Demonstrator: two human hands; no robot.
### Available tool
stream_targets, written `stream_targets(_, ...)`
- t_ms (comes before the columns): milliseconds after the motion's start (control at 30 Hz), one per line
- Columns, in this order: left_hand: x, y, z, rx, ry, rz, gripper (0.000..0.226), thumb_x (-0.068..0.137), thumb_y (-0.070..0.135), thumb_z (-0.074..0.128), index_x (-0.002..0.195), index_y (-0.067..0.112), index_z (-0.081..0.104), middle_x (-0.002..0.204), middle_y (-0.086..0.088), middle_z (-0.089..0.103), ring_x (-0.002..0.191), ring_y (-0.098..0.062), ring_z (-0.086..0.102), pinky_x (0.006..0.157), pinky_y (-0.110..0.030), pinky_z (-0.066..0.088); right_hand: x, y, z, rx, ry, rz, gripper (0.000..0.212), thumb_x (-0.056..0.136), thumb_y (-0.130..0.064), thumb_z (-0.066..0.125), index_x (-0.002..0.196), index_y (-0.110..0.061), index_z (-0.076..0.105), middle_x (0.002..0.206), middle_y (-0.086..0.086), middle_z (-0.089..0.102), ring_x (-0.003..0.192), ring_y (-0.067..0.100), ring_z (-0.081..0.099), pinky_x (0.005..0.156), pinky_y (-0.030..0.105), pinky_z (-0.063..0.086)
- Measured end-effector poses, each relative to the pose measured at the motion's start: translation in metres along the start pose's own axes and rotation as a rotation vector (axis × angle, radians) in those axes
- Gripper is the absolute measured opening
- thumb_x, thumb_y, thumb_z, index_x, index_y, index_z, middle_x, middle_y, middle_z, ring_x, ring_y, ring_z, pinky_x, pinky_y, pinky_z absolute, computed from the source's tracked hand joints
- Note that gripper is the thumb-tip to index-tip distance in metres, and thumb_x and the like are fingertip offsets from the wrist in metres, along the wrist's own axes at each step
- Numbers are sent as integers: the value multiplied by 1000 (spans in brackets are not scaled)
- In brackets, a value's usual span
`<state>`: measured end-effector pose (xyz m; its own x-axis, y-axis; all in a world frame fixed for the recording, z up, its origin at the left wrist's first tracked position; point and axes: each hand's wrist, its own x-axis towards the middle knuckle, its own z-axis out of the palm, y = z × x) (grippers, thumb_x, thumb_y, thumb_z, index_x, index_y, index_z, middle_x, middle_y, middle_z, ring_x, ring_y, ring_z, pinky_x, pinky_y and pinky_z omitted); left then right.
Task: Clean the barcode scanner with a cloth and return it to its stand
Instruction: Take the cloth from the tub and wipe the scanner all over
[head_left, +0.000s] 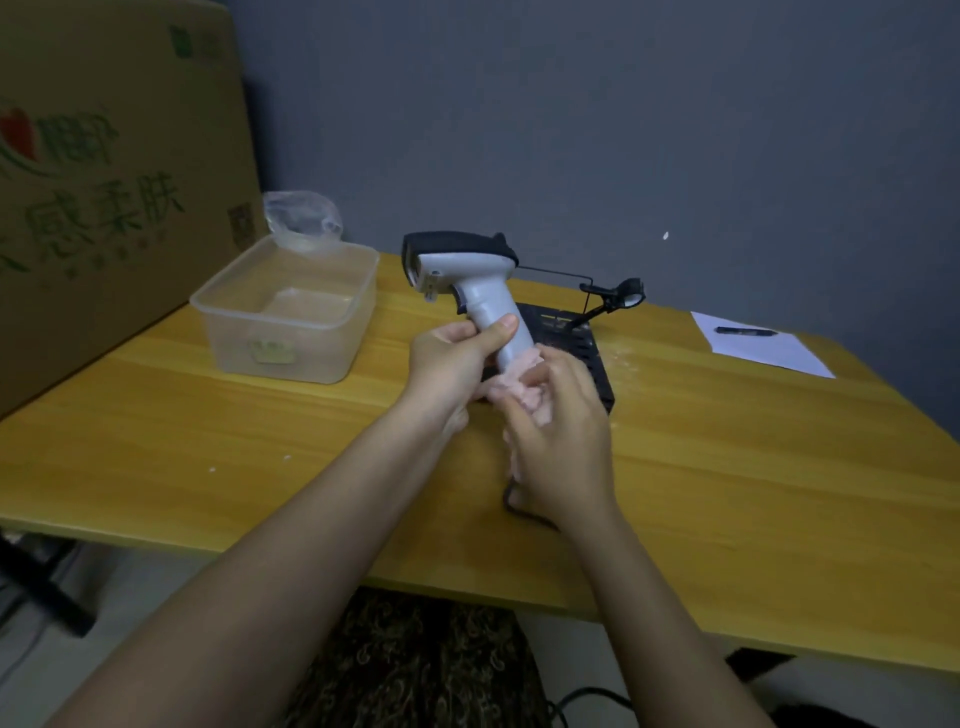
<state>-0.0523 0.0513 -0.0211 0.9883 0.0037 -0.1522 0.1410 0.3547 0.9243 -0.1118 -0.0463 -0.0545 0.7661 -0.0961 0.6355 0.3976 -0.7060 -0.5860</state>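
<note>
A grey barcode scanner with a black top is held upright above the wooden table, its window facing left. My left hand grips its handle, thumb across the front. My right hand presses a pale pink cloth against the lower end of the handle. Behind the hands sits the black stand with its thin wire arm and ring holder. The scanner's dark cable shows under my right wrist.
A clear plastic tub stands at the left of the table, a crumpled plastic bag behind it. A large cardboard box rises at far left. White paper with a black pen lies at the back right.
</note>
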Motion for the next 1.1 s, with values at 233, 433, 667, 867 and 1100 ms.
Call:
stream_targets(233,-2,3,-3,-60,-25,18,25,82,15,72,100,2,62,98,-10,68,80,-13,66,68,-29,61,28,14,-26,258,254,336,19,88,-25,63,73,-28,52,81,-10,61,76,8,58,65,24,42)
stream_targets(433,-3,3,8,-26,21,37,26,73,16,80,87,2,63,86,-16,70,69,-23,66,61,-29,57,8,-2,0,-59,0,-7,16,82,-20,68,82,-15,52,117,-7,54,99,-2,44,70,15,37)
stream_targets(667,-2,6,-8,-91,0,9,21,80,16,74,82,9,55,108,-16,66,97,-23,67,69,-30,61,32,25,-25,321,270,461,24,82,-22,69,70,-28,48,77,-1,61,68,14,58,58,24,45)
stream_targets(867,-3,10,-3,-47,-106,-8,15,84,21,69,89,8,63,93,-10,72,78,-12,71,63,-25,60,23,3,-18,380,-60,192,14,87,-20,64,82,-28,54,96,-14,59,88,2,58,75,21,47)
stream_targets(1100,-1,8,-9,-73,-216,2,26,90,20,61,108,1,61,101,-10,69,90,-15,68,73,-26,60,34,18,-32,645,134,473,14,91,-30,56,84,-18,55,86,2,62,70,11,59,58,21,48)
